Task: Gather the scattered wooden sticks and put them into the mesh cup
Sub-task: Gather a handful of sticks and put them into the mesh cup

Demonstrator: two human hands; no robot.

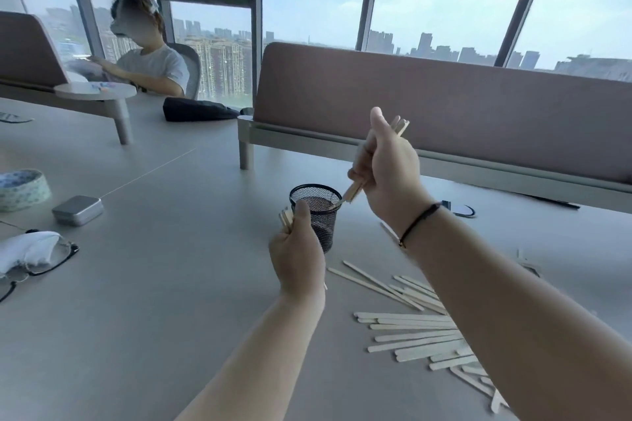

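Wooden sticks [415, 338] are thin, flat and pale, like coffee stirrers, most of them fanned out loose on the grey tabletop [178, 284] under the right forearm. Right hand [388, 167] has its fingers curled tight around a small bunch of them, tilted so the lower ends poke over the rim of the black mesh cup [316, 214]. Left hand [297, 256] is just beside the cup on its near side, fingers wrapped round another few sticks standing upright, thumb right up against the mesh. Off to the left sits a small metal tin [77, 210].
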